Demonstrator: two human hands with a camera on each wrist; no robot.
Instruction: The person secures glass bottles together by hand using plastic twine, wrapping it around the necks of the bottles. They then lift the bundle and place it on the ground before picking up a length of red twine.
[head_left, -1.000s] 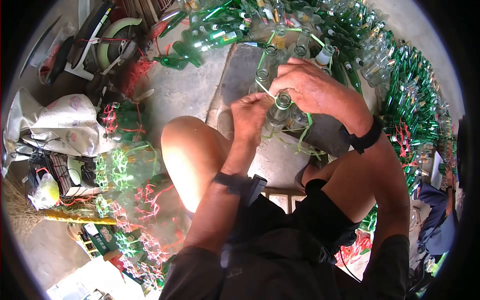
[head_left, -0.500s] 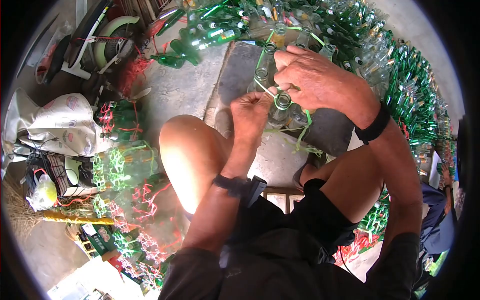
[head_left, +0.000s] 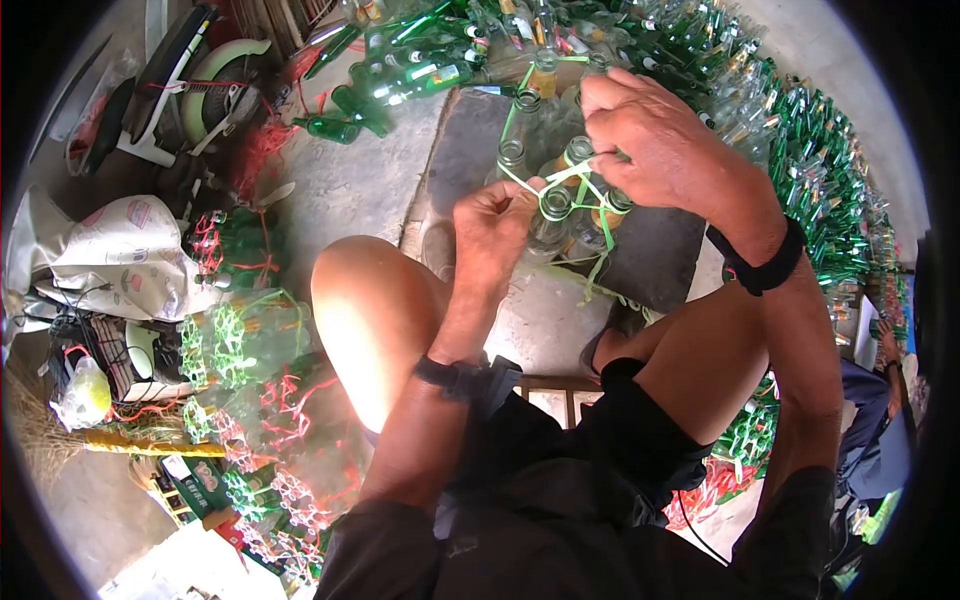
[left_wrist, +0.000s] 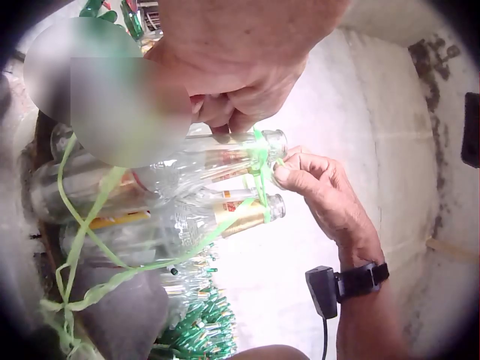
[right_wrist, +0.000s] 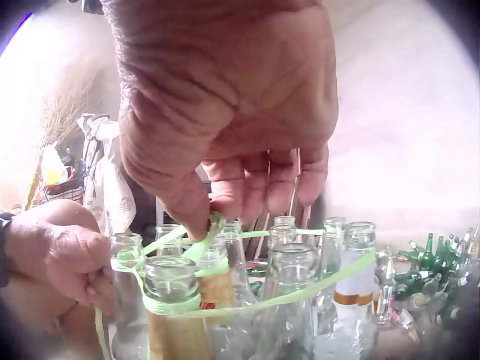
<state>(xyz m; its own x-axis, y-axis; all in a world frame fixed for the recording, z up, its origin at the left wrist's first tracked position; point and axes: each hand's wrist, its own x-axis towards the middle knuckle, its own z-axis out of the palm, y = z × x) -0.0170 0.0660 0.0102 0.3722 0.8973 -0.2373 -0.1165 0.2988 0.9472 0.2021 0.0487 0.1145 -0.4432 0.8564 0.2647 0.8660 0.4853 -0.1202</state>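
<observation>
A bundle of clear glass bottles (right_wrist: 292, 270) stands upright, with pale green plastic strapping (right_wrist: 300, 294) running round the outer necks. My left hand (head_left: 495, 225) pinches the strapping between thumb and fingertips, right beside the neck of the nearest bottle (head_left: 555, 205). Above the bundle, my right hand (head_left: 650, 140) pinches a length of the same strapping between thumb and forefinger, drawn across the bottle tops. In the right wrist view its other fingers (right_wrist: 281, 180) hang downward over the necks. Loose strapping tails (left_wrist: 105, 289) trail down the side of the bundle.
Piles of green and clear bottles (head_left: 830, 180) curve round the back and right. Several green bottles (head_left: 345, 115) lie on the floor ahead. Tied bottle bundles (head_left: 245, 340) and a pale sack (head_left: 125, 250) stand at left. Another person (head_left: 875, 400) is at the far right.
My right hand has moved right and slightly back from the near bottle, drawing the strapping across the necks and uncovering more bottle tops. The left hand keeps its pinch by the near neck.
</observation>
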